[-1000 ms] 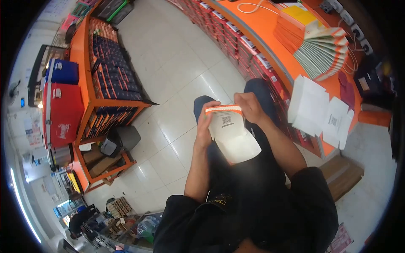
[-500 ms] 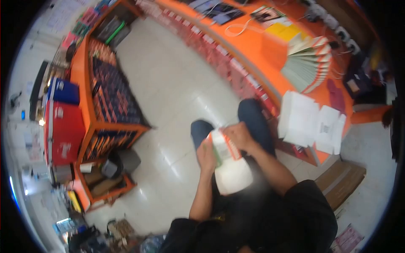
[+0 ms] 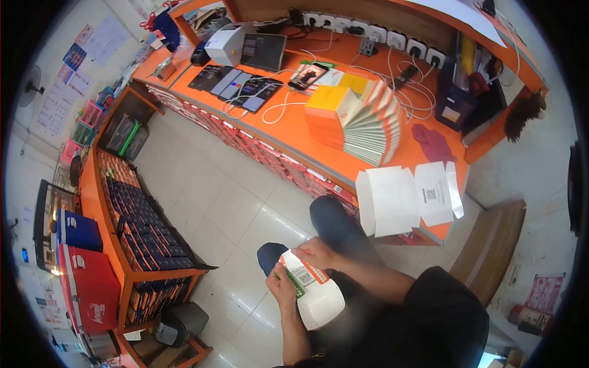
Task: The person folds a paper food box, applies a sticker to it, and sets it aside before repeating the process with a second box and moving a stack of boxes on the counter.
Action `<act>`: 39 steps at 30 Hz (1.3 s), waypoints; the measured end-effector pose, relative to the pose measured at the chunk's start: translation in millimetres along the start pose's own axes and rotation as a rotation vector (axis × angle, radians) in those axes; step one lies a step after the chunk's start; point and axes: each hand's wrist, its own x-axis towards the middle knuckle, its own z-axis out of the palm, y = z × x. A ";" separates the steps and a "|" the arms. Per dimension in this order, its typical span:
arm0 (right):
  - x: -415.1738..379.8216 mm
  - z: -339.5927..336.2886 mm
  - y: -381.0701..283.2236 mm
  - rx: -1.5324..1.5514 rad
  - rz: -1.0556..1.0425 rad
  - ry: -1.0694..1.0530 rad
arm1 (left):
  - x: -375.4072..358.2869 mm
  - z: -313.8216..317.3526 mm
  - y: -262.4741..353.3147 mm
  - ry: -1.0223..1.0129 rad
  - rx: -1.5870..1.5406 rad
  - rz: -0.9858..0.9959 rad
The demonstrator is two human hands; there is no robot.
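Observation:
Over my lap I hold a partly folded white paper carton (image 3: 325,305), with a QR code, an orange strip along one edge and a green strip along the other. My left hand (image 3: 281,286) is closed on its green edge. My right hand (image 3: 315,253) grips the upper end near the orange strip, and some fingertips are hidden behind the card. On the orange counter (image 3: 288,132) beside me lies an opened-out white carton (image 3: 392,199) with a QR code. A fanned stack of flat cartons (image 3: 371,132) stands behind it.
Phones (image 3: 310,76) and white cables (image 3: 279,113) lie on the counter, with a white printer (image 3: 227,44) farther back. Across the aisle stand a shelf of small boxes (image 3: 147,230), a red cooler (image 3: 91,288) and a black bin (image 3: 181,323). Flattened cardboard (image 3: 491,251) leans at the right.
My view has turned, bringing more of the counter into sight. Both hands keep hold of the carton, and its QR-code panel now shows more plainly.

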 end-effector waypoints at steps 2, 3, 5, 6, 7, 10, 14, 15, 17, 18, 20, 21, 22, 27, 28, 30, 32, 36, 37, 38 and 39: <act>0.2 -0.1 0.4 -0.021 0.019 -0.022 | 1.2 -0.9 -4.9 -0.019 0.085 0.020; 1.1 0.5 1.1 0.009 0.024 0.000 | 3.4 -2.0 -8.4 -0.012 0.083 0.023; 1.2 4.2 0.8 0.044 0.031 0.018 | 5.8 -5.5 -13.5 -0.062 -0.017 -0.043; 1.4 6.1 -0.2 0.081 -0.005 0.055 | 5.7 -5.8 -14.2 -0.060 -0.016 -0.043; 1.7 6.6 -1.0 0.117 -0.041 0.092 | 5.2 -5.0 -14.5 -0.065 -0.032 -0.050; 1.5 5.3 -6.6 0.112 -0.065 0.102 | 2.2 -1.6 -12.7 -0.064 -0.063 -0.048; -1.7 4.5 -12.5 0.038 -0.002 0.129 | 0.2 2.0 -2.0 -0.081 -0.162 -0.101; -2.5 5.5 -11.9 -0.021 0.035 0.179 | -0.6 1.4 -0.1 -0.078 -0.160 -0.102; -2.5 8.0 -10.3 -0.078 0.068 0.227 | -1.0 0.0 2.3 -0.138 -0.055 -0.101; -3.0 9.4 -8.9 -0.097 0.081 0.244 | -2.8 2.4 0.2 -0.134 -0.056 -0.101; -2.4 8.9 -12.1 -0.119 0.085 0.262 | -4.2 11.4 -2.0 0.040 0.224 0.148; -1.2 6.0 -16.8 -0.113 0.113 0.224 | -1.4 13.4 1.5 0.043 0.218 0.159; -1.3 4.0 -22.6 -0.104 0.143 0.187 | -1.1 12.9 6.7 0.132 0.188 0.175; -27.7 7.5 -18.4 -0.094 0.018 -0.157 | 10.9 -10.7 11.3 0.278 0.155 0.245; -30.4 7.4 -20.5 -0.083 0.008 -0.094 | 12.1 -16.4 6.8 0.277 0.149 0.252; -31.0 2.1 -28.1 -0.069 -0.005 -0.030 | 13.4 -16.7 24.1 -0.130 0.042 0.035; -29.0 -7.5 -35.0 -0.273 -0.160 0.227 | 1.8 -4.8 42.9 -0.205 0.088 -0.091; -20.7 -10.9 -33.8 -0.278 -0.517 0.345 | -11.5 7.7 39.0 -0.309 -0.223 -0.371; -21.1 -8.1 -36.4 -0.277 -0.516 0.351 | -12.2 11.6 39.1 -0.183 -0.275 -0.344; -23.2 -3.1 -39.6 -0.206 -0.377 0.357 | -14.0 15.3 38.9 -0.051 -0.327 -0.317; -24.8 1.9 -40.9 -0.133 -0.240 0.358 | -14.9 21.2 37.6 -0.049 -0.323 -0.315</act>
